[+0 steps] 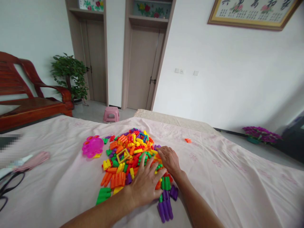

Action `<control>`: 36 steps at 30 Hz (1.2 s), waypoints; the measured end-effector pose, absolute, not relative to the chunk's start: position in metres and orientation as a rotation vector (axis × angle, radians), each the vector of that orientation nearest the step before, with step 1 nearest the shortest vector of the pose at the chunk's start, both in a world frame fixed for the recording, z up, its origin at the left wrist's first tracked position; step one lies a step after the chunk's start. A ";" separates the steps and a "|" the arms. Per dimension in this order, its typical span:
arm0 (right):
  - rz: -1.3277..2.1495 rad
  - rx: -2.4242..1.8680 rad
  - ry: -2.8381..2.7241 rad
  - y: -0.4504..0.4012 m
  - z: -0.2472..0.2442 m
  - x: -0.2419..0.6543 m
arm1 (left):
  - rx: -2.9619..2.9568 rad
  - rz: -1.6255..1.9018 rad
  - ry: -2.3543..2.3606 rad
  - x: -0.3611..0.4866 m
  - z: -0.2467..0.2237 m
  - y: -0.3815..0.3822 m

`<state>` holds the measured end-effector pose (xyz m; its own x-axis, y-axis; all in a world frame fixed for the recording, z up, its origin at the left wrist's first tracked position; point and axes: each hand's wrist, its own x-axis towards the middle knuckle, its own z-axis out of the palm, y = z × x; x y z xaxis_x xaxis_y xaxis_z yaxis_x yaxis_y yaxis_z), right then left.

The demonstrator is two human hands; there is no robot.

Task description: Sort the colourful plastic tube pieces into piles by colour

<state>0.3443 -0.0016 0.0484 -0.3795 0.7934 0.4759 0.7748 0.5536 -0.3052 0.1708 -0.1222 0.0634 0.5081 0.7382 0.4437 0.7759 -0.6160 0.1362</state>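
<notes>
A heap of colourful plastic building pieces, bullet-shaped tubes in orange, yellow, green, red and purple, lies on a pale cloth. My left hand rests over the front of the heap with its fingers spread, palm down. At the heap's right side, my right hand is cupped against the pieces, its fingertips partly hidden. A yellow square frame lies on top, left of my left fingers. Joined purple pieces and a green group sit at the front edge.
A magenta flower-shaped piece lies left of the heap. One orange piece is apart on the right. Dark-framed glasses and a pink cloth item lie at far left. Beyond the cloth stands a pink stool.
</notes>
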 end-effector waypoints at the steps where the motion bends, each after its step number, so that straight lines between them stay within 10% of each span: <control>1: 0.003 -1.292 -2.170 0.001 0.046 0.351 | -2.648 -0.673 -1.377 0.168 0.062 -0.118; 17: 0.018 -1.133 -2.275 -0.004 0.002 0.323 | -2.510 -0.430 -1.415 0.035 0.067 -0.103; 23: 0.611 -1.027 -2.111 -0.028 0.008 0.297 | -2.378 -0.426 -1.523 -0.006 0.080 -0.096; 28: 1.139 -0.829 -1.734 -0.030 0.034 0.290 | -2.331 -0.669 -1.553 0.053 0.097 -0.131; 36: 0.625 -1.198 -1.571 0.012 0.019 0.353 | -2.995 -0.348 -0.889 0.192 0.069 -0.155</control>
<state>0.3526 0.0119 0.0189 0.0140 0.9133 0.4070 0.3845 0.3708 -0.8454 0.1922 -0.1549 0.0693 0.8155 0.5393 0.2101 0.5388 -0.8400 0.0648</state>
